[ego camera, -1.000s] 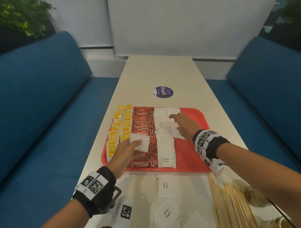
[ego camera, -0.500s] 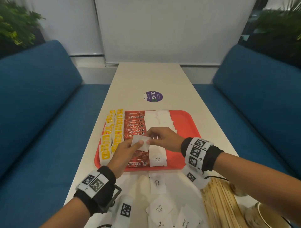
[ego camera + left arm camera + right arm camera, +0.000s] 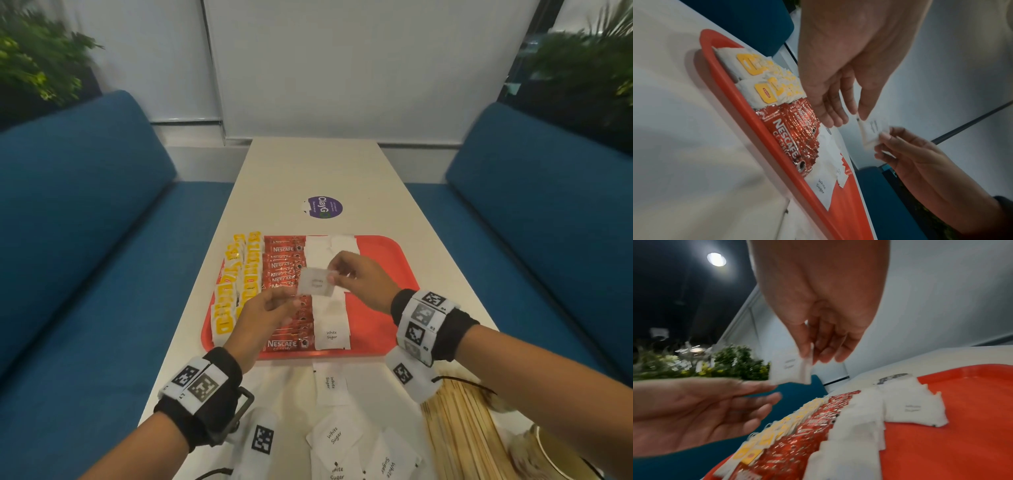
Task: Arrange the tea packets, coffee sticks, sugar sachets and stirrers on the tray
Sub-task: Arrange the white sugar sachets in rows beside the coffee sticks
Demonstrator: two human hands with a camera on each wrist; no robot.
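Between blue sofas, tea packets, coffee sticks and sugar rows fill the tray; right hand pinches a sachet above it, left hand relaxed, loose sachets and stirrers still untrayed.

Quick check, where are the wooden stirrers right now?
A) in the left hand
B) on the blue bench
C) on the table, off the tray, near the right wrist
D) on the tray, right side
C: the stirrers lie in a pile on the table, nearer than the red tray, by the right wrist.
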